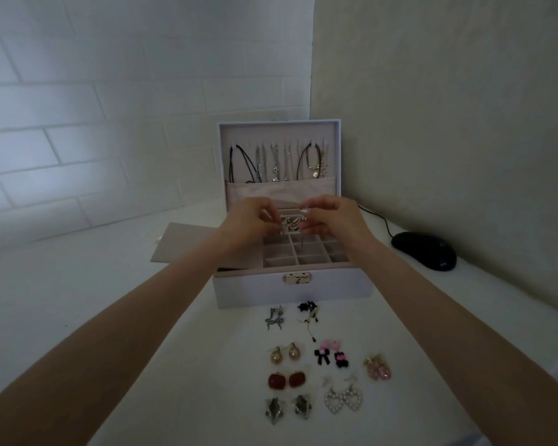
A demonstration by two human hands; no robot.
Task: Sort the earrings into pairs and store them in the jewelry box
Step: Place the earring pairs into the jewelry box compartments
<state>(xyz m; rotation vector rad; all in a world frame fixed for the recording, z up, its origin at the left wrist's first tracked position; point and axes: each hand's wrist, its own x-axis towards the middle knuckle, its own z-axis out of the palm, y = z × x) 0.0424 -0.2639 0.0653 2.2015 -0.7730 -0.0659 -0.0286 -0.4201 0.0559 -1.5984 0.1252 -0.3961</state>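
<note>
Silver earrings (291,223), exact shape hard to tell, are pinched betw. the fingertips of the left hand (248,224) & right hand (333,217), just above the divided tray of the open pale lilac jewelry box (255,291) w/ beige lining. Other pairs, e.g. red square studs (285,380) & pearl heart hoops (343,399), are laid in rows on the white table (232,381) in front of the box.

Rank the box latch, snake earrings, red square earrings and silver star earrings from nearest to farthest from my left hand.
1. Box latch, below the left hand.
2. Snake earrings, before the box.
3. Red square earrings, lower left.
4. Silver star earrings, bottom row.
</note>
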